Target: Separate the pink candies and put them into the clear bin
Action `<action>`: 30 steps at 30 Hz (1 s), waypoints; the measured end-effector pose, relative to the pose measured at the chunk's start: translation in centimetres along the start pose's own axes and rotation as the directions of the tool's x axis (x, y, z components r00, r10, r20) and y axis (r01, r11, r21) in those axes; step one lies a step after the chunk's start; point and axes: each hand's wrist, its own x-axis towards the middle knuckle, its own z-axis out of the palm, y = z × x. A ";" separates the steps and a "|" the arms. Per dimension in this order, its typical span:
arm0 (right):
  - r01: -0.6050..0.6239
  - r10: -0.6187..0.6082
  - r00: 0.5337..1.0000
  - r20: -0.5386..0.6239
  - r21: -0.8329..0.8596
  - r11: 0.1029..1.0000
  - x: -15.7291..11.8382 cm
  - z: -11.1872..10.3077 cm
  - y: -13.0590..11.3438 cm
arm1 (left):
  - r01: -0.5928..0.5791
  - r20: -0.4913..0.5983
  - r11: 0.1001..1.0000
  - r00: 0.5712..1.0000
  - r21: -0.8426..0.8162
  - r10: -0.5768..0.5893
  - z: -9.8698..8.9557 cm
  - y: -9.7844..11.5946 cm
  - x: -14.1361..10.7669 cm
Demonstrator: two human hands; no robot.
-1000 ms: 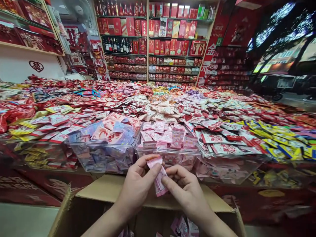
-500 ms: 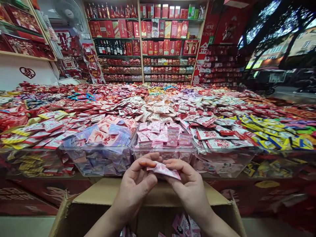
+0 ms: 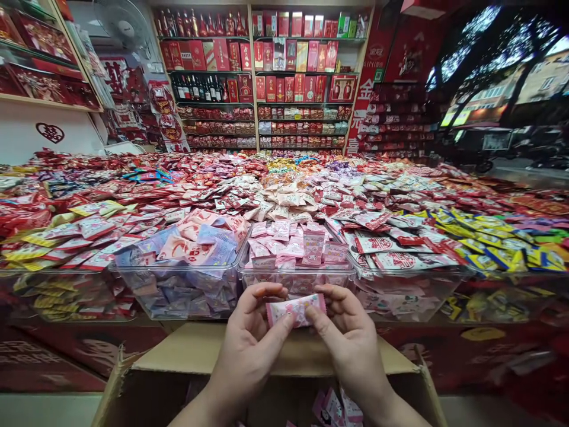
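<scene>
A small pink and white candy packet with crimped ends is held level between my two hands, its printed face toward me. My left hand grips its left end, thumb on the front and fingers curled behind. At the other end, my right hand pinches it the same way, thumb pressed on the print. Behind my fingers stands a clear plastic bin full of similar pink packets. Below my hands lies an open cardboard box, with several pink packets inside, partly hidden by my right forearm.
Left of the pink bin is a bin of lilac and pink packets. To the right are red and white packets and yellow and blue ones. Shelves of bottles and red boxes line the back wall. A fan hangs upper left.
The candy packet has turned from a tilted, edge-on position to level, its printed face now toward me. Both thumbs have come onto its front.
</scene>
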 end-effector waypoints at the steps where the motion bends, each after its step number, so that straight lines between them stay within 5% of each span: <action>1: 0.050 -0.052 0.998 -0.033 -0.042 0.998 0.0 -0.1 -0.1 | 0.011 0.002 1.000 1.000 -0.008 -0.011 0.1 0.0 -0.1; 5: 0.375 -0.405 0.910 -0.088 -0.241 0.895 2.4 -0.6 -2.6 | 0.002 0.008 0.999 1.000 0.034 -0.002 0.4 -0.1 -0.2; 9: 0.598 -0.580 0.794 0.181 -0.401 0.694 7.6 0.7 -6.0 | -0.015 0.201 0.954 0.978 0.300 -0.048 0.3 -0.1 -0.4; 14: 0.675 -0.390 0.717 0.577 -0.439 0.593 12.6 4.9 -6.8 | -0.328 0.440 0.748 0.896 0.577 0.053 0.1 -0.1 -0.7; 17: 0.589 -0.179 0.718 0.672 -0.451 0.671 13.7 6.8 -6.2 | -0.357 0.452 0.715 0.890 0.601 0.064 0.0 -0.1 -0.6; 19: 0.554 -0.046 0.676 0.736 -0.465 0.691 13.9 7.5 -6.1 | -0.353 0.433 0.717 0.898 0.601 0.079 -0.2 -0.2 -0.5; 22: 0.586 0.033 0.610 0.792 -0.479 0.653 14.1 7.8 -6.2 | -0.383 0.438 0.701 0.892 0.602 0.112 -0.3 -0.2 -0.4; 30: 0.646 0.060 0.609 0.791 -0.539 0.542 14.3 7.9 -5.5 | -0.419 0.456 0.675 0.880 0.607 0.136 -0.6 -0.2 -0.6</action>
